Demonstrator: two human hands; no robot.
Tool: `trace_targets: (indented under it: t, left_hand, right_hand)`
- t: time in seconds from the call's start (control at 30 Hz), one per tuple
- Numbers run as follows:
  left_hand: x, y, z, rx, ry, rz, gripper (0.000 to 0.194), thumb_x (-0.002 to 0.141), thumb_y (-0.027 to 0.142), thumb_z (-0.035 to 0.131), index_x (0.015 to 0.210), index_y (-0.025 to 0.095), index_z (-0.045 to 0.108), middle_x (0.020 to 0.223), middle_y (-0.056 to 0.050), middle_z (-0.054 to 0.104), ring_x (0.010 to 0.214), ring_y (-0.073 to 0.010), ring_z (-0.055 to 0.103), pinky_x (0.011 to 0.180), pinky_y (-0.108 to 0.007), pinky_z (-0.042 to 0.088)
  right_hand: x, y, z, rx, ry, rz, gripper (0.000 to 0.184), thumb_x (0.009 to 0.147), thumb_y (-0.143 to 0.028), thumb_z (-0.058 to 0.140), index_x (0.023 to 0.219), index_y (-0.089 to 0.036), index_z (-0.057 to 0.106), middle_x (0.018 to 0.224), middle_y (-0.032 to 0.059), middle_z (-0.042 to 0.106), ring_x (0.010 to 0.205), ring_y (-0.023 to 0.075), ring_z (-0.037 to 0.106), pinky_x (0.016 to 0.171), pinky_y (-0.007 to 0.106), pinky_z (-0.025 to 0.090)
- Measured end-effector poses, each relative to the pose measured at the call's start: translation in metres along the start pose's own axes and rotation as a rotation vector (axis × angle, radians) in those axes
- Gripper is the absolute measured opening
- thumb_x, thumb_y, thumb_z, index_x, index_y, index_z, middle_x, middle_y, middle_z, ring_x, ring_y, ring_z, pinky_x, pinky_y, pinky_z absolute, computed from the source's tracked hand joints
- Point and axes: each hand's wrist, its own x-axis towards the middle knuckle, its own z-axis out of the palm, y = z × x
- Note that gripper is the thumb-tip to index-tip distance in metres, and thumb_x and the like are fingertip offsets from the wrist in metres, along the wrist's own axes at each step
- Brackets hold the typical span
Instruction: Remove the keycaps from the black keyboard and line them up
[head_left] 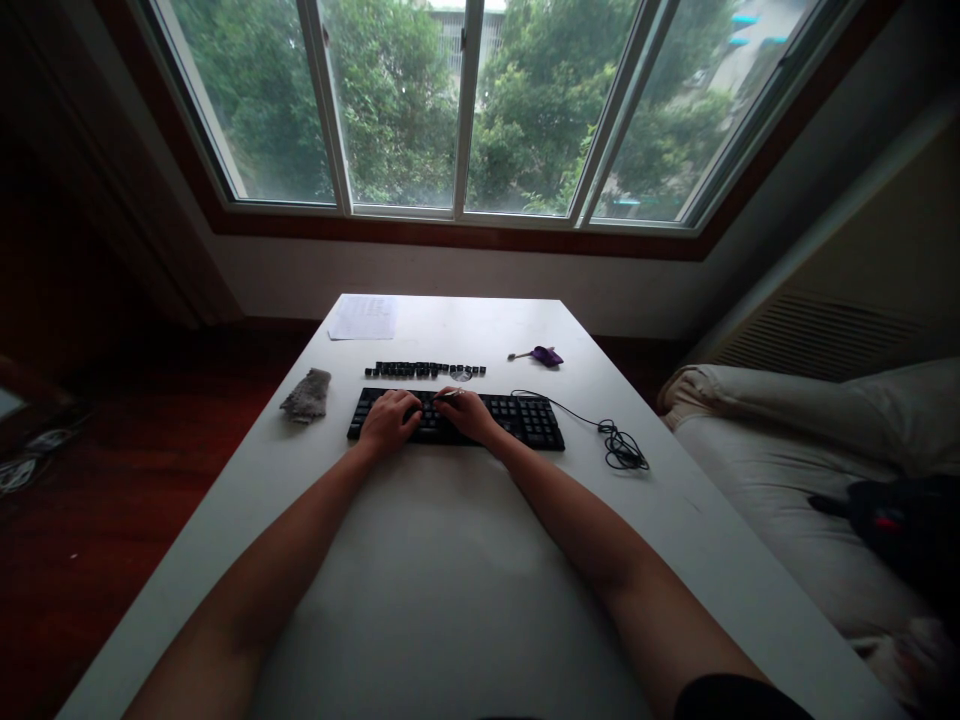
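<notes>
Can't see middle of keyboard (541,426) under left hand (388,420) and right hand (466,412), nor identify thin thing (452,394) by the latter. Can't read loose keycaps (405,369) or paper (366,318), too small, nor make out shiny piece (461,377) by keycaps or purple item (547,356) farther right. Cut off: window (397,120) along top, right sleeve (739,698) along bottom, sofa (757,470) and dark, blurred thing (911,535) along right, floor cables (34,450) along left, too murky to trace.

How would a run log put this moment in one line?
left hand: on keyboard; right hand: on keyboard, grip unclear; black keycaps: beyond keyboard; gray cloth: left
</notes>
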Motion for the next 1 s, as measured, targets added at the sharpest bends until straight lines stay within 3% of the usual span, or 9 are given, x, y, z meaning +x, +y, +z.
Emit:
trace_targets:
  t: [1.0]
  left_hand:
    - [0.0001, 0.0, 0.0004, 0.005, -0.002, 0.0, 0.016, 0.092, 0.031, 0.056, 0.104, 0.024, 0.065, 0.11, -0.006, 0.065, 0.107, -0.0262, 0.055, 0.097, -0.043, 0.044]
  right_hand:
    - [-0.0012, 0.0008, 0.0002, 0.029, -0.006, -0.004, 0.024, 0.09, -0.038, 0.059, 0.095, -0.019, 0.072, 0.079, 0.0014, 0.07, 0.07, 0.0152, 0.061, 0.069, 0.025, 0.044]
